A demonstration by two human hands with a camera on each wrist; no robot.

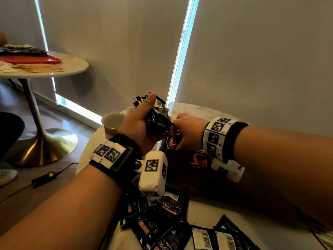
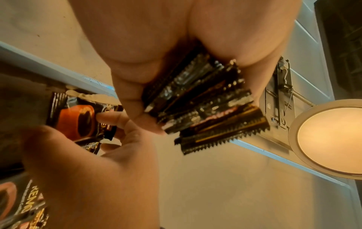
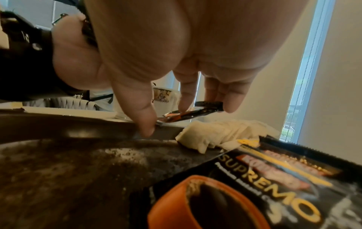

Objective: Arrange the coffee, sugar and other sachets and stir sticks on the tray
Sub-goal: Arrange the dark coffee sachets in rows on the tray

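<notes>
The left hand holds a fat stack of coffee sachets up over the dark tray, fingers curled tight round it. Just right of it, the right hand is nearer the tray and pinches one sachet, lying almost flat at the tray's far edge.

Black coffee sachets fanned upright in a fist at 12 o'clock. One orange-cup sachet tilted over the dark tray; another flat inside. Loose sachets heaped at 6 o'clock.
</notes>
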